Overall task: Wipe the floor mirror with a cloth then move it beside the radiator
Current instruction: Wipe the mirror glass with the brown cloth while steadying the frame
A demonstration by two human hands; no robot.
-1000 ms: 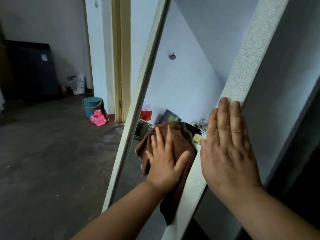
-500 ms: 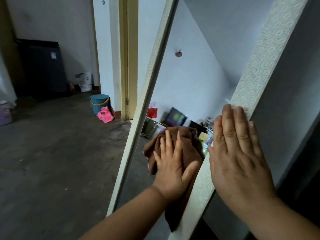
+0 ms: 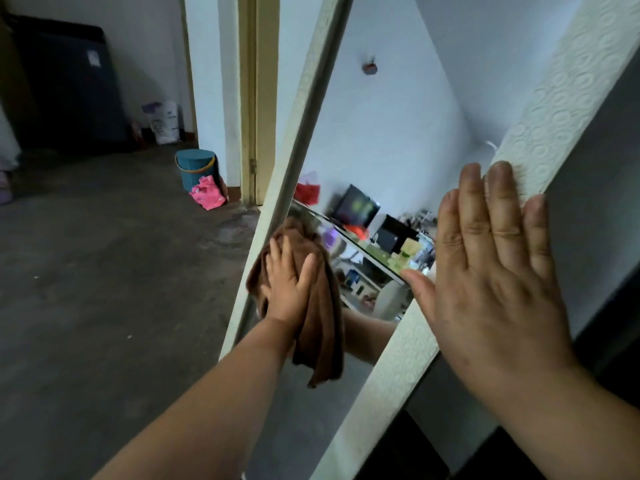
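- Two bare hands work on a white-framed floor mirror, which stands tilted across the right half of the view, its foot on the grey concrete floor.
- The left hand presses a brown cloth flat against the lower glass, close to the mirror's left frame edge; fingers are spread open over the fabric rather than closed around it, and the cloth's tail hangs loose below the palm.
- The right hand lies open and flat on the mirror's embossed right frame, fingers extended upward, thumb reaching onto the glass.
- The glass reflects a pale wall, a cluttered desk and part of the person's forearm.
- Behind the mirror, a yellow-trimmed door frame meets a white wall.
- A teal bucket sits on the floor near that door frame, with a pink bag just beside it.
- A dark cabinet stands against the far wall at upper left, a white bag near its right side.
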